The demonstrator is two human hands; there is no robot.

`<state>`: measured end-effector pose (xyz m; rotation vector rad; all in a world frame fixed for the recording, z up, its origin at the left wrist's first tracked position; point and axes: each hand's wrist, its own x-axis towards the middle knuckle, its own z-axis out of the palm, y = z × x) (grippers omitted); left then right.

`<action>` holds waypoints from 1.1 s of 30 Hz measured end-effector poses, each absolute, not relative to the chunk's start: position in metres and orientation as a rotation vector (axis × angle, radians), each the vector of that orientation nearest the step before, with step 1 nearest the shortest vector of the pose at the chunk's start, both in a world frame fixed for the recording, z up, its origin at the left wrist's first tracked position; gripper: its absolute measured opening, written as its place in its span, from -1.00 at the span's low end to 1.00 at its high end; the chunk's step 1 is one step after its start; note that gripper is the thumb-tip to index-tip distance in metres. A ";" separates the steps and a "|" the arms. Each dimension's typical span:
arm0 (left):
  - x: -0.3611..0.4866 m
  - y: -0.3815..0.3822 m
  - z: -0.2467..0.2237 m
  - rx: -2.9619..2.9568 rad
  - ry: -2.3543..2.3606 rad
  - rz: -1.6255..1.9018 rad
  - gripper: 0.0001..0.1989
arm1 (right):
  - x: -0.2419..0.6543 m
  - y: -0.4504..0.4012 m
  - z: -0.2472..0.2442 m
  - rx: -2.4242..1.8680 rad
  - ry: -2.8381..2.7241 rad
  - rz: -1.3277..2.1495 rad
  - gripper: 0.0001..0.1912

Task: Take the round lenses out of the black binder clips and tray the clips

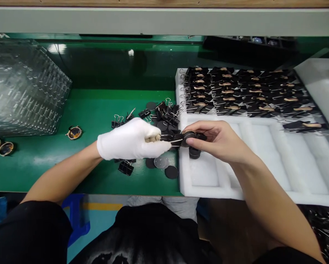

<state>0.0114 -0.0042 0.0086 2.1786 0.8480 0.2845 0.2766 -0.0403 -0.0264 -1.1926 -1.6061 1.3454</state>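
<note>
My left hand [135,139], in a white glove, pinches the wire handles of a black binder clip [176,140] at the tray's left edge. Bare fingers of my right hand [218,141] close round black round discs [188,139] beside that clip. Part of what lies between the fingers is hidden. Just behind the hands, loose binder clips [168,113] and dark discs are heaped on the green table [92,172]. Nearer the front edge lie a clear disc [161,162] and a black disc [171,172].
A white foam tray [185,183] on the right holds rows of clipped black pieces with gold-coloured parts [227,91]. Stacked clear plastic trays [24,88] stand at the left. Round-lensed pieces [74,132] lie on the table near them.
</note>
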 end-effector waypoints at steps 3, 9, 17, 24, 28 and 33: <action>0.013 -0.006 0.005 2.203 0.802 0.303 -0.53 | 0.278 -0.040 -0.024 -1.151 -1.669 1.374 -0.85; 0.015 -0.009 0.003 2.192 0.795 0.321 -0.51 | 0.276 -0.040 -0.024 -1.141 -1.644 1.391 -0.82; 0.017 -0.007 0.003 2.116 0.915 0.217 -0.57 | 0.278 -0.041 -0.031 -1.133 -1.772 1.161 -0.85; 0.024 -0.007 -0.002 1.496 0.995 0.217 -0.43 | 0.270 -0.044 -0.041 -0.693 -2.106 -0.073 -0.57; 0.023 -0.011 0.006 1.796 1.074 0.349 -0.58 | 0.277 -0.047 -0.030 -0.877 -2.218 0.201 -0.06; 0.020 -0.018 0.005 2.085 1.067 0.349 -0.58 | 0.274 -0.049 -0.020 -1.091 -1.983 0.913 -0.44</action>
